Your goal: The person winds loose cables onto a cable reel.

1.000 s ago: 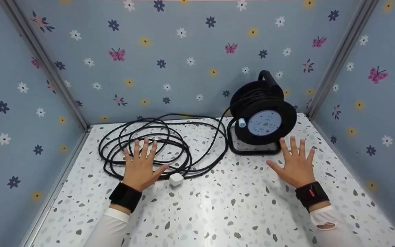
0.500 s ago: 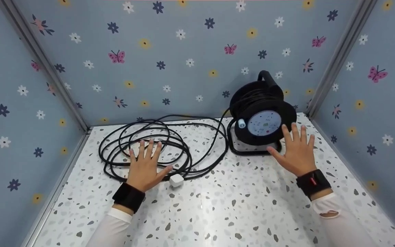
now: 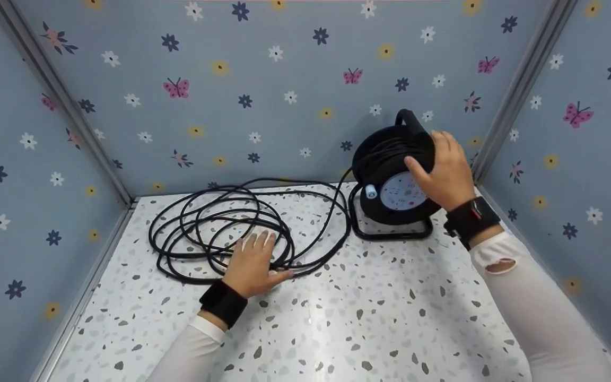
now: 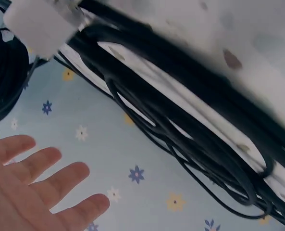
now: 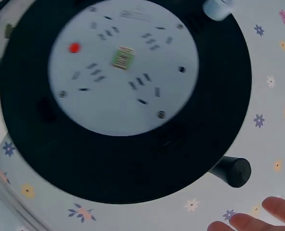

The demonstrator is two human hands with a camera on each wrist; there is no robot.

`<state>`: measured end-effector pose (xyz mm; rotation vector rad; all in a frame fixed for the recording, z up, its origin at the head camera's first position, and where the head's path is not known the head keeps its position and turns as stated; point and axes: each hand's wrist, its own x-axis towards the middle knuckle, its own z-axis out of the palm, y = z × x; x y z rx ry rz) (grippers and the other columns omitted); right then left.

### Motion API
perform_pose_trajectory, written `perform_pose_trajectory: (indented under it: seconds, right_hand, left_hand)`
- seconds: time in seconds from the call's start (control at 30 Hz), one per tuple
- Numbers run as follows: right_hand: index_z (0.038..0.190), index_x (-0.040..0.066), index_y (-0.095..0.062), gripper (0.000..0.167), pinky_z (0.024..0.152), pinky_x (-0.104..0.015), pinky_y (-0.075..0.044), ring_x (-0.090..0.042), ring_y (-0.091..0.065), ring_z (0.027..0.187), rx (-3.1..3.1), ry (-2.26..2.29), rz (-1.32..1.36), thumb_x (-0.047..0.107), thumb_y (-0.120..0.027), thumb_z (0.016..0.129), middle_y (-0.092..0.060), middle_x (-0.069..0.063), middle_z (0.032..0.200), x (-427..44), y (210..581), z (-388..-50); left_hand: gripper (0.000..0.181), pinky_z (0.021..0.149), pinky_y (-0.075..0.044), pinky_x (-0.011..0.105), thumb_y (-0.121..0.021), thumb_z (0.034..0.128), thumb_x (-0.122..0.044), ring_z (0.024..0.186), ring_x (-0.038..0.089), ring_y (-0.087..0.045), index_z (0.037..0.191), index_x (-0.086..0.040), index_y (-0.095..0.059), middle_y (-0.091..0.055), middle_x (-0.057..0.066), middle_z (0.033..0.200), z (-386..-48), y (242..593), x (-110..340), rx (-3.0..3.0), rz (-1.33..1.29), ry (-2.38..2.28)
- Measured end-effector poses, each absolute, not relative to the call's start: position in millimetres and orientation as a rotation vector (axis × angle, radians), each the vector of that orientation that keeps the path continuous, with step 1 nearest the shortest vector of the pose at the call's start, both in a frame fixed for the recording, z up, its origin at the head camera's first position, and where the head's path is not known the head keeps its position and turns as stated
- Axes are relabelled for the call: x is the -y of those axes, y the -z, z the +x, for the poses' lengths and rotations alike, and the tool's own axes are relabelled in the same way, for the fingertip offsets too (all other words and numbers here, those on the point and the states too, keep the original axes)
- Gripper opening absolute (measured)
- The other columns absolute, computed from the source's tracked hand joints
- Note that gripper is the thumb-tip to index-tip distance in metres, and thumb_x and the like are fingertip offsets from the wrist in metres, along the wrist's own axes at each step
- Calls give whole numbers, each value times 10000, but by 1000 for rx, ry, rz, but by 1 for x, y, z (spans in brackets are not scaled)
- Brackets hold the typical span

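A black cable reel [image 3: 390, 212] with a pale blue socket face [image 5: 123, 110] stands on a black tube frame at the back right. My right hand [image 3: 447, 172] is over the reel's right side, fingers extended near its black handle [image 3: 414, 121]; it holds nothing, and contact cannot be told. Loose loops of black cable [image 3: 159, 244] lie on the left of the surface. Over their lower right part is my left hand [image 3: 252, 268], fingers spread and holding nothing. A white plug [image 4: 39, 24] shows beyond that hand in the left wrist view; the head view does not show it.
The speckled white surface [image 3: 311, 329] runs up to a blue flower-patterned back panel [image 3: 273, 122]. Similar panels stand at the left [image 3: 24, 201] and right [image 3: 576, 185], joined by grey metal corner posts. One cable runs from the loops to the reel.
My right hand has moved up from in front of the reel to its upper right side. My left hand has shifted right over the loops, and the plug is now hidden in the head view.
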<state>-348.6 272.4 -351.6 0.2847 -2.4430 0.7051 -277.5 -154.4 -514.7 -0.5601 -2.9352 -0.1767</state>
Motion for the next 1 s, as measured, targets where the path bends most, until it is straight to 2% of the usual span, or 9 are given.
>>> perform_pose_trajectory:
  seconds: [0.3,0.47,0.63,0.7,0.77,0.8,0.87,0.9,1.0]
  right_hand:
    - [1631,-77,-321,734,1279,-594,-342,-497,-416,1542,2555,-988,72,368,-595,1116,-411,-346,1647,-250,300,-388]
    - [1669,-82,-220,720,1301,-584,-311,-495,-343,1586,2681,-1101,-7,342,-494,1156,-318,-363,1693,-248,296,-405]
    - [1649,-117,-269,626,1300,-562,-317,-484,-347,1584,2698,-1222,-13,250,-422,1165,-328,-365,1687,-249,301,-420]
    - [1573,-110,-424,540,1215,-500,-422,-443,-506,1453,2671,-1259,-28,244,-411,1165,-474,-364,1574,-251,303,-425]
    - [1310,-58,-627,414,1005,-416,-526,-346,-660,1137,2636,-1291,-55,267,-417,1165,-651,-292,1257,-253,305,-430]
    - [1142,-14,-650,373,882,-381,-531,-282,-656,962,2623,-1308,-63,282,-425,1164,-657,-221,1080,-254,306,-432]
    - [895,69,-548,376,690,-320,-475,-175,-541,711,2607,-1319,-75,314,-444,1160,-536,-86,844,-256,308,-435]
    - [840,100,-471,392,626,-306,-442,-147,-476,641,2606,-1317,-87,327,-449,1159,-456,-40,801,-257,309,-436]
    - [844,102,-485,379,645,-317,-447,-175,-496,691,2621,-1302,-98,314,-441,1156,-488,-72,861,-255,309,-437]
  left_hand:
    - [881,1202,-412,674,-746,980,-558,1409,488,-570,1551,63,-493,-580,281,1529,-285,532,125,3013,-664,215]
    - [763,1183,-451,639,-744,1008,-457,1361,477,-614,1533,49,-521,-621,261,1487,-288,543,122,3048,-665,249]
    - [689,1157,-481,620,-729,1030,-411,1280,465,-659,1495,63,-546,-651,265,1413,-288,548,123,3043,-631,242]
    - [654,1125,-509,600,-732,1032,-407,1233,460,-675,1448,72,-577,-677,267,1338,-287,547,122,3022,-621,211]
    - [595,1084,-537,582,-730,1035,-406,1184,445,-688,1384,63,-620,-698,257,1262,-285,547,122,3006,-613,175]
    - [551,1060,-548,580,-736,1033,-396,1160,434,-694,1347,47,-645,-706,246,1229,-284,546,122,2997,-610,166]
    - [465,1022,-561,584,-739,1034,-382,1116,422,-704,1280,9,-683,-713,227,1181,-283,547,123,2981,-604,161]
    - [429,1008,-564,586,-740,1035,-373,1098,416,-709,1258,-10,-693,-715,220,1167,-283,548,124,2975,-600,157]
    - [353,960,-575,576,-753,1027,-349,1049,398,-719,1196,-42,-709,-720,198,1120,-282,548,124,2952,-582,116]
